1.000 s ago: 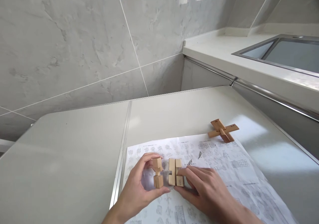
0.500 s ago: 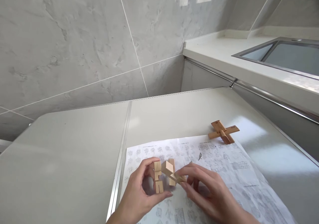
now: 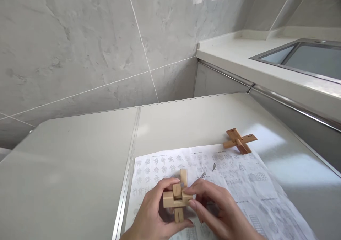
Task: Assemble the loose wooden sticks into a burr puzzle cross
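Low in the middle of the view, both my hands are closed round a pale wooden puzzle [image 3: 176,198] made of notched sticks. One stick lies crosswise through an upright one. My left hand [image 3: 153,215] pinches the upright stick top and bottom. My right hand [image 3: 217,211] holds the right end of the crosswise stick with its fingertips. A third pale stick [image 3: 183,176] lies on the paper just behind them. The hands hover over a printed instruction sheet [image 3: 239,186].
A darker assembled wooden cross puzzle [image 3: 239,140] sits at the sheet's far right corner. The white table [image 3: 80,169] has a metal seam [image 3: 128,172] left of the sheet. A counter with a steel sink [image 3: 298,57] stands to the right; tiled wall behind.
My right hand lifted one stick off the sheet, turned it crosswise and brought it into the notch of the stick in my left hand. One stick stayed on the paper.
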Action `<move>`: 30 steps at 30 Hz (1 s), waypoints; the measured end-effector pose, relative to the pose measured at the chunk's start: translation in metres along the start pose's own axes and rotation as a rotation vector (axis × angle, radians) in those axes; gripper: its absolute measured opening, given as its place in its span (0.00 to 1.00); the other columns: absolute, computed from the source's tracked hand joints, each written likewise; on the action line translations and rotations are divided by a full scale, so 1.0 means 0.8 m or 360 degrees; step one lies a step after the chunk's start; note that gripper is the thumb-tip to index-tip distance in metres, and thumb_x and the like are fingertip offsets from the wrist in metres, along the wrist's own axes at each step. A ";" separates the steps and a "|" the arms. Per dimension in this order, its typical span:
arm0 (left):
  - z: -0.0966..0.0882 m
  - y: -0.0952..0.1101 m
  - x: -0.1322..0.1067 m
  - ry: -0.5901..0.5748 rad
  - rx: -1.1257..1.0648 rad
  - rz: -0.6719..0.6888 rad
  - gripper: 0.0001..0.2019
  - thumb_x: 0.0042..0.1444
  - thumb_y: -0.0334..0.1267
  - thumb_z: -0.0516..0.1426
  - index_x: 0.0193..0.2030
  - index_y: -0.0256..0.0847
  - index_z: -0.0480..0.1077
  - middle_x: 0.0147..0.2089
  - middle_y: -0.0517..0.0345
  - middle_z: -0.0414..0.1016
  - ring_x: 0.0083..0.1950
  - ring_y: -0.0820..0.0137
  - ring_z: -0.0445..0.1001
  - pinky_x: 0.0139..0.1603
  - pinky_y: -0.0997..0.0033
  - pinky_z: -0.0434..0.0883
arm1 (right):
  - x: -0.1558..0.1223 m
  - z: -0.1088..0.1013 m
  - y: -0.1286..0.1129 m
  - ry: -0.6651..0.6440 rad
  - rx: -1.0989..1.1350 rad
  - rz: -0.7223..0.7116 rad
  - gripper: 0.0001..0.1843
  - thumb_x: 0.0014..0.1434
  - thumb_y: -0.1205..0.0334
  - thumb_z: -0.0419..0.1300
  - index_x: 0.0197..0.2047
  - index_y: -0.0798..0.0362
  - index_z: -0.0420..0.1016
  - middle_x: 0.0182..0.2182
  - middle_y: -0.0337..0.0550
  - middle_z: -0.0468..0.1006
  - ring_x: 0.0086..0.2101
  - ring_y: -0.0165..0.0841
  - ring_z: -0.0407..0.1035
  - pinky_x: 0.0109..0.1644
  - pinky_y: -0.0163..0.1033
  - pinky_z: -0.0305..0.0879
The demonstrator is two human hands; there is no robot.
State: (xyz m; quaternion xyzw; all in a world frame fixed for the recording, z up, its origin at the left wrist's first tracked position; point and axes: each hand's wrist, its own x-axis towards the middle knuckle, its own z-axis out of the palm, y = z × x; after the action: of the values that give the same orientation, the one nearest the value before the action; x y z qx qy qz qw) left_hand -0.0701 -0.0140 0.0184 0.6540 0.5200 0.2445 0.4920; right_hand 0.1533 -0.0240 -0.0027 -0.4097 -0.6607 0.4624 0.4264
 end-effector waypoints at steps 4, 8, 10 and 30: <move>-0.001 -0.004 -0.005 -0.0027 0.0049 0.0027 0.34 0.50 0.47 0.77 0.62 0.54 0.72 0.53 0.52 0.82 0.47 0.57 0.84 0.48 0.58 0.83 | -0.004 0.004 0.007 0.0008 0.0068 0.0167 0.11 0.76 0.56 0.59 0.51 0.49 0.81 0.30 0.39 0.77 0.26 0.30 0.71 0.30 0.34 0.67; -0.004 -0.007 -0.006 -0.0033 0.0042 0.0058 0.35 0.49 0.49 0.78 0.63 0.55 0.73 0.53 0.51 0.82 0.49 0.55 0.84 0.50 0.55 0.83 | -0.006 0.004 0.007 -0.0029 0.0163 0.0319 0.16 0.77 0.49 0.59 0.51 0.51 0.82 0.27 0.38 0.75 0.26 0.31 0.69 0.30 0.35 0.66; -0.005 -0.007 -0.005 -0.0055 0.0035 0.0065 0.37 0.47 0.51 0.78 0.63 0.56 0.74 0.53 0.51 0.82 0.51 0.54 0.84 0.52 0.54 0.82 | -0.004 0.003 0.005 -0.0019 0.0226 0.0378 0.19 0.76 0.46 0.58 0.51 0.51 0.83 0.25 0.37 0.74 0.25 0.31 0.68 0.29 0.35 0.65; -0.007 -0.009 0.003 0.0243 -0.0334 -0.0181 0.37 0.53 0.59 0.73 0.65 0.50 0.68 0.56 0.47 0.82 0.54 0.53 0.84 0.52 0.59 0.83 | 0.001 0.004 0.022 0.0136 -0.0922 -0.0356 0.34 0.69 0.64 0.63 0.75 0.51 0.62 0.66 0.59 0.75 0.64 0.53 0.72 0.61 0.56 0.80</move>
State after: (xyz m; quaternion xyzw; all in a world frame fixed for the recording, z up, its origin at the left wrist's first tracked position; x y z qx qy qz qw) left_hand -0.0770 -0.0098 0.0139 0.5479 0.5638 0.3184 0.5297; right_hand 0.1530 -0.0198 -0.0200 -0.4579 -0.7875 0.1874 0.3675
